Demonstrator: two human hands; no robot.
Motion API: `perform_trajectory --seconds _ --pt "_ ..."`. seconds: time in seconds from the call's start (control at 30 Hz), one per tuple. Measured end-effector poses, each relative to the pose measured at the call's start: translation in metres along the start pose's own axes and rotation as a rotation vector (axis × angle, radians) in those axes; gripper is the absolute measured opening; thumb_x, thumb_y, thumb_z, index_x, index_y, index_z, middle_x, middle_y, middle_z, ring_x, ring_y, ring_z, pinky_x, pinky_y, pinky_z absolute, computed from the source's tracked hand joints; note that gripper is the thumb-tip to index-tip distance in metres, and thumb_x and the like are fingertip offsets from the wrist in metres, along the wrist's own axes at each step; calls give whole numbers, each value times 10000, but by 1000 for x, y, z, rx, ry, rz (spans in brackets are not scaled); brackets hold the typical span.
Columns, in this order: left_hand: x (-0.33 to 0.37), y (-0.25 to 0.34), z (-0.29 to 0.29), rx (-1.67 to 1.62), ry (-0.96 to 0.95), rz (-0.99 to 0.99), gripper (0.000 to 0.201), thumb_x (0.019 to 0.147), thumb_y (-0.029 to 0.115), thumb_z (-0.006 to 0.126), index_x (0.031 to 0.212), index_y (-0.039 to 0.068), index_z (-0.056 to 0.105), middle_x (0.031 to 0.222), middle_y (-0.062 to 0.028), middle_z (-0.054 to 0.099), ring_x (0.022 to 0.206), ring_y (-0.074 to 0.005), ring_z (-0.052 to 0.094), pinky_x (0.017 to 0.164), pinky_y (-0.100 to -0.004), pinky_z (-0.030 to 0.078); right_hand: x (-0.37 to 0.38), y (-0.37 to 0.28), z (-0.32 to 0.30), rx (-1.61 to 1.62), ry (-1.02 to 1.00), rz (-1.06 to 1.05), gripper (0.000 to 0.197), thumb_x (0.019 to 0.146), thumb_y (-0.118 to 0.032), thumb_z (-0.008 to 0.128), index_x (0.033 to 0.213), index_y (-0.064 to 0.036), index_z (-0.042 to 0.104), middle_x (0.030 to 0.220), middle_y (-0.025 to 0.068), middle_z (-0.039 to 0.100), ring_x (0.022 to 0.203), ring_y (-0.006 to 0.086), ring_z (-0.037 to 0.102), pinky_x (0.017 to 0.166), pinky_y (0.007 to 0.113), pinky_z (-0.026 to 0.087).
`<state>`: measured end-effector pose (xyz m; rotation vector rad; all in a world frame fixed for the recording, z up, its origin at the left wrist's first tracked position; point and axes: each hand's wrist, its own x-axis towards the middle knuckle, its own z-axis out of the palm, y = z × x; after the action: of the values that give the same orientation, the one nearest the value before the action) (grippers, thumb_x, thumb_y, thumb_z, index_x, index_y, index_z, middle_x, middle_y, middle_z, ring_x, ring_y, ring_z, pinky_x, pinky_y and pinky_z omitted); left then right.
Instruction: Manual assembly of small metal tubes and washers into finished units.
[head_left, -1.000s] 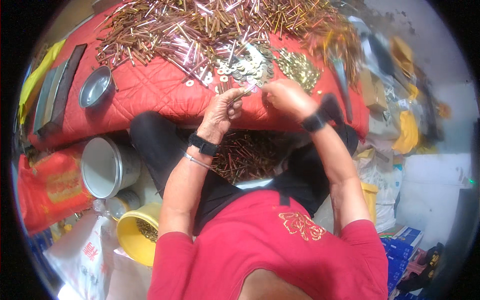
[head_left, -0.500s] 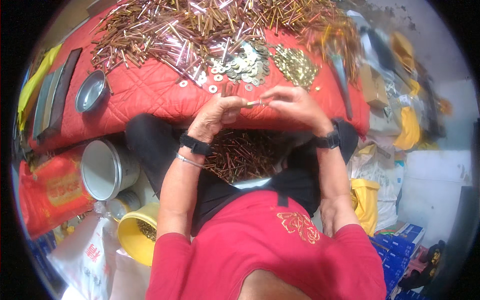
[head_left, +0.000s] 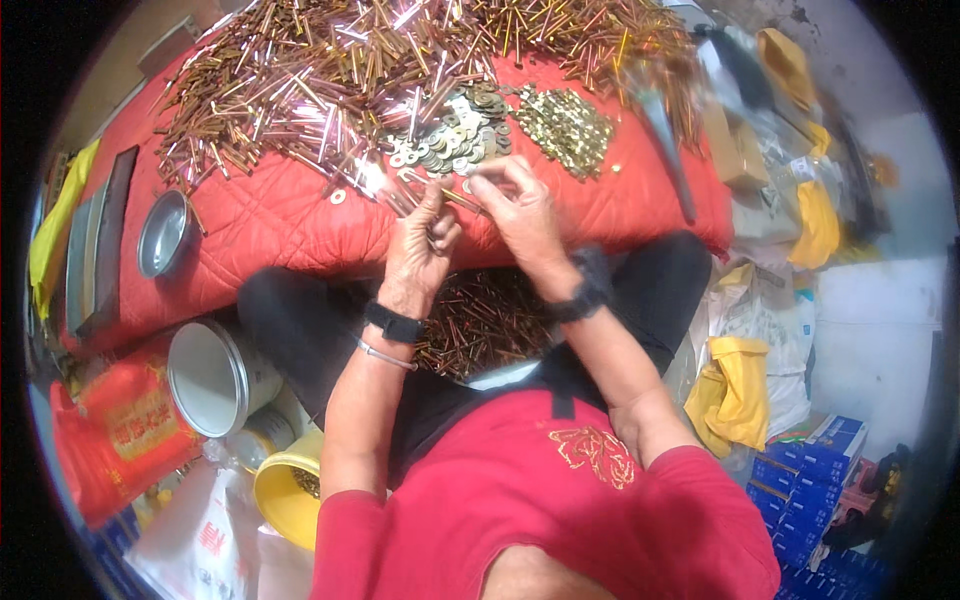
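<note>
rod, place: the slim rod is up between the two hands, in front of the pile of washers on the counter, which wears red quilted cloth.
rod, axis: it slants from upper left down to the right, crossing the gap from the left thumb toward the right fingers.
nearer hand: the left hand is right on the rod; the right hand is at or just beside its lower right end.
left grip: thumb and forefinger pinched on the rod, other fingers curled in.
right grip: thumb and fingers bent close together; blur hides whether they have hold of anything.
rod, looks: thin, straight, coppery brown with a pale glint; end details too blurred to tell.
by the left hand: more rod tips poke out at upper left; held or lying behind, i cannot tell.
beyond the right hand: a patch of small brass pieces.
</note>
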<state>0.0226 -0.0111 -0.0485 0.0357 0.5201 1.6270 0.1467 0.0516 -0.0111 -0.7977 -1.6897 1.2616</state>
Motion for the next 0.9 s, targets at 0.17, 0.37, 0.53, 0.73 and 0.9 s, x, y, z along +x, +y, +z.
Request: perform_trajectory --seconds 0.17,0.37,0.53,0.73,0.9 --pt "-3 -15 -4 120 89 43 263 878 251 662 1036 43 624 758 29 579 577 -54 520 440 -157 344 16 -2 25 125 109 -45 173 933 -173 563 1008 -27 619 926 44 546 854 125 554 729 291 488" --pt "-5 13 -10 199 109 80 354 909 288 605 1097 -11 611 717 15 574 578 -53 522 433 -160 333 68 44 -63 -1050 139 -439 162 739 -115 692 866 -68 604 869 116 541 867 307 531 772 407 445" --pt "-6 15 -2 250 135 64 321 934 271 556 1065 -18 601 609 43 487 487 -36 415 409 -169 270 84 50 -72 -1237 -81 -564 104 750 -90 635 824 -58 570 842 120 524 864 319 522 745 419 427" --pt "-18 16 7 423 54 32 286 890 305 610 892 22 646 538 86 365 418 -17 273 395 -185 194 65 26 -61 -786 -140 -261 81 848 -52 557 910 -18 516 899 121 566 752 259 603 656 392 489" --pt "-21 10 11 511 -9 24 263 883 281 614 855 25 663 526 99 354 417 -14 265 400 -196 162 27 -8 -37 -54 -234 -9 192 895 2 509 1053 -16 617 913 55 597 804 113 609 759 245 500"
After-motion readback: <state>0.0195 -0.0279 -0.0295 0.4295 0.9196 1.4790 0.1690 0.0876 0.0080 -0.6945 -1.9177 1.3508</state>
